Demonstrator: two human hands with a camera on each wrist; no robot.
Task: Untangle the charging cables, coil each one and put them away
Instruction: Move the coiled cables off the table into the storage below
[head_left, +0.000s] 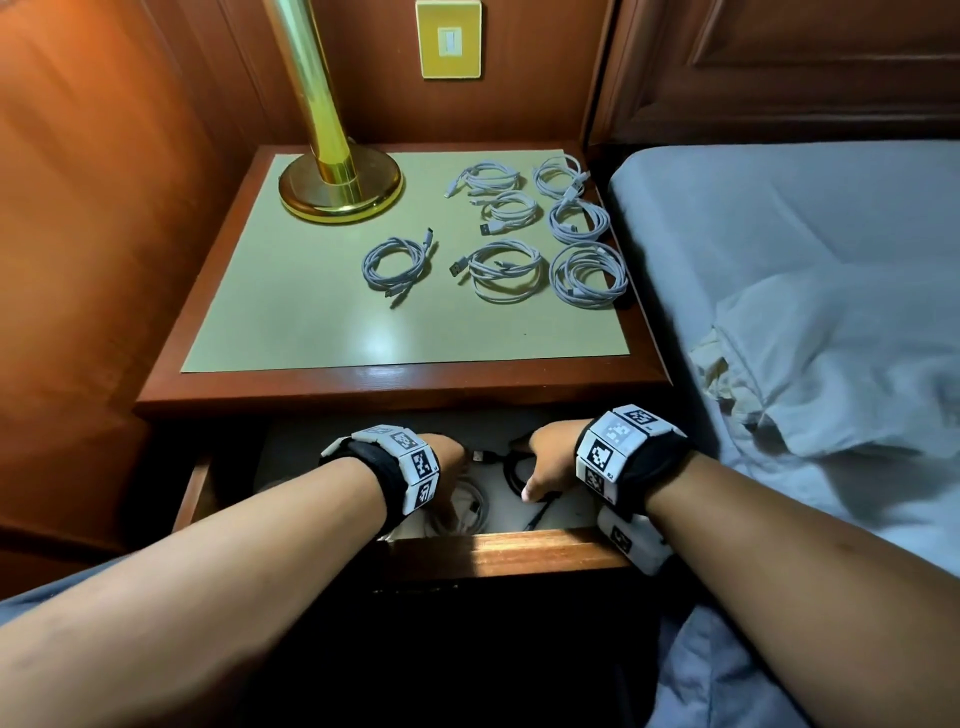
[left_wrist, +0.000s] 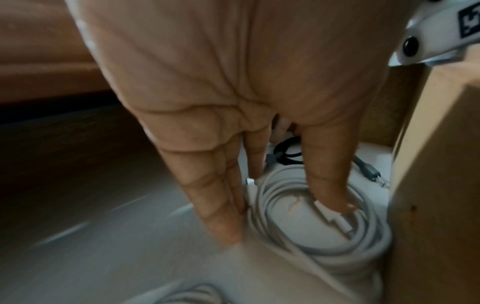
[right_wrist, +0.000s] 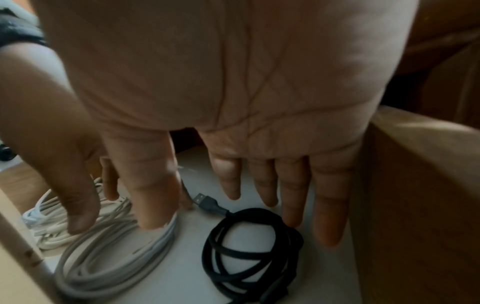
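At the far left of the head view runs a wood-panelled wall (head_left: 104, 208), and beside it, at upper left of centre, a brass lamp (head_left: 332, 156) stands on the bench (head_left: 311, 322). To the right of the lamp base, seven coiled white cables (head_left: 498, 267) lie on the pale bench top – one alone at mid-frame, the other six in two rows toward the bench's right edge, near each other.

Below the bench top, at lower centre, the drawer (head_left: 519, 551) stands pulled out, and both hands are down inside it. The left hand (head_left: 447, 457) reaches in with straight, spread fingers (left_wrist: 223, 216); its fingertips touch a white coiled cable (left_wrist: 324, 242) that lies on the drawer floor against the front wall, the thumb on the coil's inner side and the other fingers at its outer edge. Whether they pinch it or only press on it, I cannot tell.

Just to the right, the right hand (head_left: 545, 462) hangs with fingers straight and spread – palm toward the wrist camera. Below its fingertips lies a black coiled cable (right_wrist: 249, 253) on the drawer floor, its USB plug pointing toward the white coil; one fingertip seems to touch the black loop.

At the right of the head view lies the bed (head_left: 779, 234) with a rumpled white pillow (head_left: 841, 364).
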